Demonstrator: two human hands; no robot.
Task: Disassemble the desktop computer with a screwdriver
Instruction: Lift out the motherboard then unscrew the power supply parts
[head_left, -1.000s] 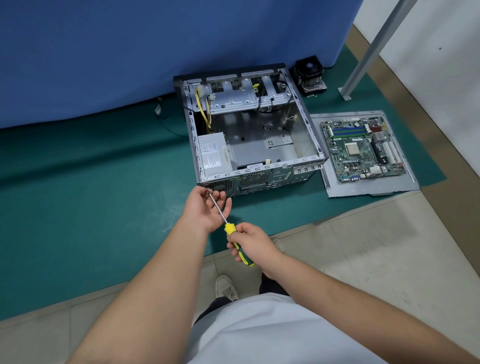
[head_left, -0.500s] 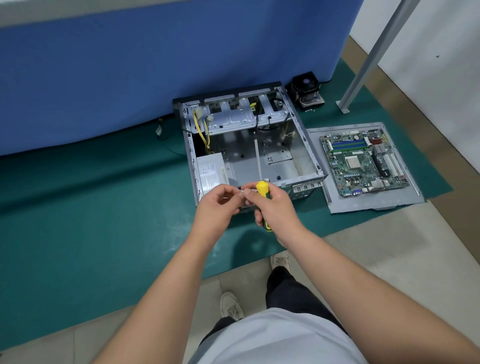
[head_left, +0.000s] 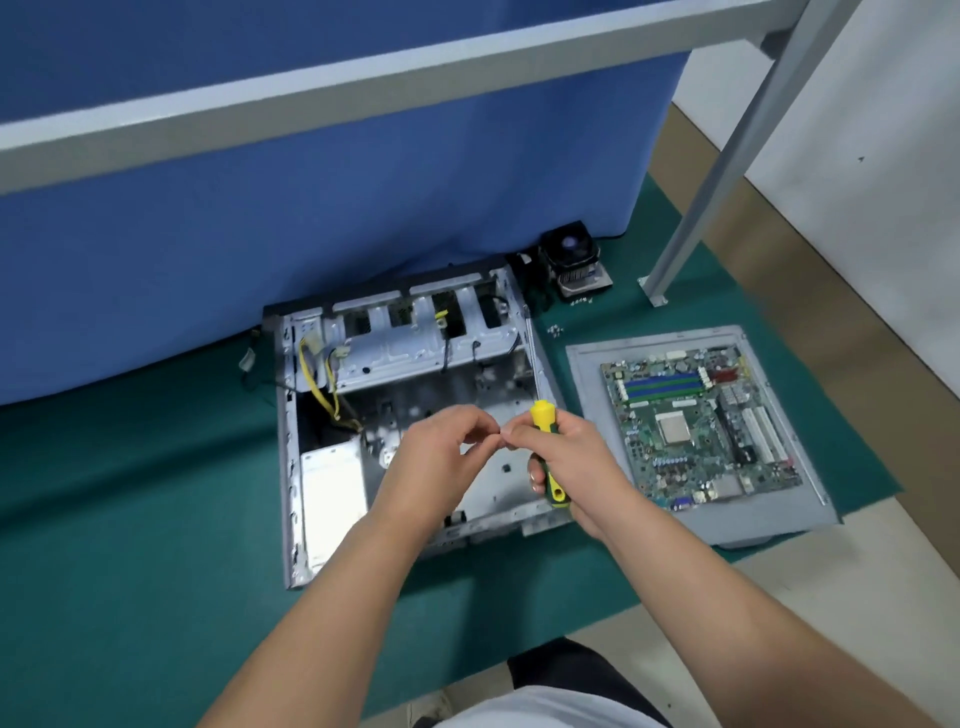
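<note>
Across the lower half of the frame lies a dark green floor mat, and on it, centre frame, rests the grey sheet-metal desktop computer case, open side up, with its silver boxy power supply in the lower-left corner and yellow cables above that. To the right of the case, a green motherboard sits on a flat grey metal side panel, already out. At upper right of the case stands a black cooler fan on a finned heatsink, and small loose screws lie on the mat between it and the panel.

Over the open case, the person's left hand pinches something tiny at its fingertips, probably a freed screw, though it is too small to be sure. The right hand meets that pinch with thumb and forefinger while its other fingers curl round the yellow-and-green-handled screwdriver, shaft pointing up and away.

I'd judge this a handover of a removed fastener. Next it wants setting down with the loose screws, then the screwdriver turned back toward the power supply's remaining fixings.
</note>
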